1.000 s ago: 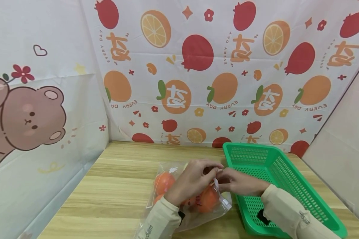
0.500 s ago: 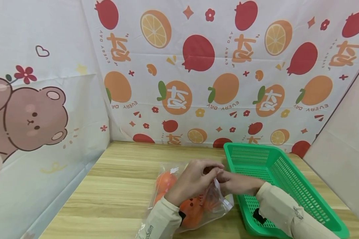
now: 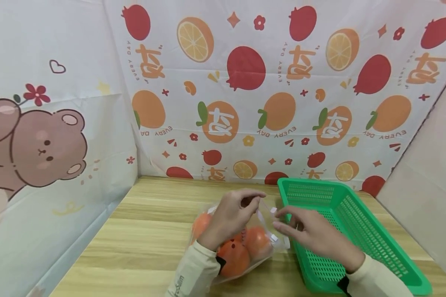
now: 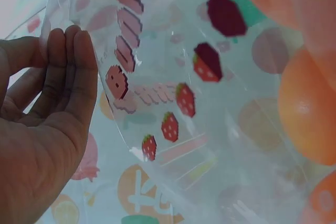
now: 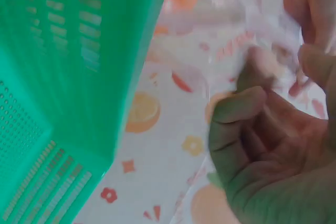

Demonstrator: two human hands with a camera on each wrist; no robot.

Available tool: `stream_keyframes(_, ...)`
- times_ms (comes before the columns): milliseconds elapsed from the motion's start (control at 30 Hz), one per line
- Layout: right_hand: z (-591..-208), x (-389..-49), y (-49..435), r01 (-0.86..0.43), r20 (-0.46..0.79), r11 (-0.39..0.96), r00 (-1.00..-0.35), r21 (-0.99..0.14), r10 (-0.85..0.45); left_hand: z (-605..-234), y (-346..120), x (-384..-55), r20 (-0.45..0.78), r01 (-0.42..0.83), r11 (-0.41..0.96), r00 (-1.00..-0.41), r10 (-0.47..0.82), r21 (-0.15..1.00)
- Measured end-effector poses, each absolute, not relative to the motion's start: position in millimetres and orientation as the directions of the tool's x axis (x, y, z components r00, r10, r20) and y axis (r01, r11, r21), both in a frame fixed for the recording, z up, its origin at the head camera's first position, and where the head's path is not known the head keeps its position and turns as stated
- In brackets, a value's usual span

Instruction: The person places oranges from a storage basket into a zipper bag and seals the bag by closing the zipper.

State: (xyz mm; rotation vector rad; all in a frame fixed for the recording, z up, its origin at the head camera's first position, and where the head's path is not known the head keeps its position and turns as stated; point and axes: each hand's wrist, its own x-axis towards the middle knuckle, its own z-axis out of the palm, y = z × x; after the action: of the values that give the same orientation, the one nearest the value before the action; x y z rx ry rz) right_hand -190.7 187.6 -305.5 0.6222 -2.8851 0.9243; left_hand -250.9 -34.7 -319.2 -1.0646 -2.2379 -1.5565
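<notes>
A clear zip bag (image 3: 266,255) with printed strawberries and other pictures lies on the table, holding several round orange fruits (image 3: 258,239). My left hand (image 3: 228,216) pinches the bag's upper edge between thumb and fingertips; in the left wrist view its fingers (image 4: 81,51) meet the film. Just right of the bag's mouth is my right hand (image 3: 316,233), its thumb and fingers apart with nothing visibly held. A white slider piece (image 3: 274,238) sits on the bag's mouth strip. In the right wrist view the right hand (image 5: 283,150) is blurred, with its fingers bent.
A green perforated plastic basket (image 3: 388,247) stands to the right, under the right forearm. Behind is a fruit-printed cloth (image 3: 245,111); a bear-printed cloth (image 3: 48,144) hangs at the left. The wooden tabletop (image 3: 126,235) extends left of the bag.
My right hand has come off the bag's edge and drawn back to the right. The left hand has shifted slightly up and left, and the bag's mouth now shows spread.
</notes>
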Motion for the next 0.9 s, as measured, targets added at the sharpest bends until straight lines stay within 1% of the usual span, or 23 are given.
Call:
stream_keyframes(133, -308.2, -185.8, 172.8, -0.355, 0.050, 0.750, -0.917, -0.557, -0.397, -315.7, -39.3, -248.6, 0.581, 0.673, 0.159, -0.716, 0.387, 0.722)
stream_keyframes(200, -308.0, -186.2, 167.0, -0.357, 0.037, 0.742, -0.911, -0.568, -0.410, -313.3, -40.9, -247.1, 0.606, 0.685, 0.141, -0.708, 0.363, 0.715)
stream_keyframes(333, -299.6, -186.7, 161.0, -0.382, 0.090, 0.713, -0.907, -0.588, -0.411, -307.4, -44.9, -242.9, 0.642, 0.697, 0.139, -0.706, 0.299, 0.703)
stream_keyframes(433, -285.9, -186.2, 160.0, -0.404, 0.145, 0.693, -0.904, -0.597, -0.403, -302.1, -50.3, -239.4, 0.655, 0.692, 0.151, -0.718, 0.236, 0.706)
stream_keyframes(567, -266.5, -188.6, 160.6, -0.433, 0.238, 0.690, -0.900, -0.580, -0.364, -292.2, -58.1, -236.4, 0.688, 0.703, 0.166, -0.711, 0.147, 0.691)
stream_keyframes(667, -255.4, -192.0, 162.4, -0.455, 0.313, 0.685, -0.890, -0.569, -0.330, -283.4, -61.7, -233.6, 0.730, 0.730, 0.229, -0.676, 0.101, 0.644)
stream_keyframes(733, -248.5, -194.9, 164.0, -0.471, 0.356, 0.675, -0.880, -0.567, -0.316, -277.5, -63.1, -230.3, 0.765, 0.748, 0.317, -0.637, 0.097, 0.583)
stream_keyframes(833, -241.7, -200.0, 164.6, -0.505, 0.414, 0.666, -0.856, -0.549, -0.309, -272.1, -67.4, -223.9, 0.802, 0.757, 0.454, -0.581, 0.139, 0.470)
stream_keyframes(900, -238.3, -203.5, 165.4, -0.526, 0.456, 0.672, -0.837, -0.521, -0.302, -268.3, -71.6, -220.1, 0.813, 0.762, 0.514, -0.550, 0.192, 0.394)
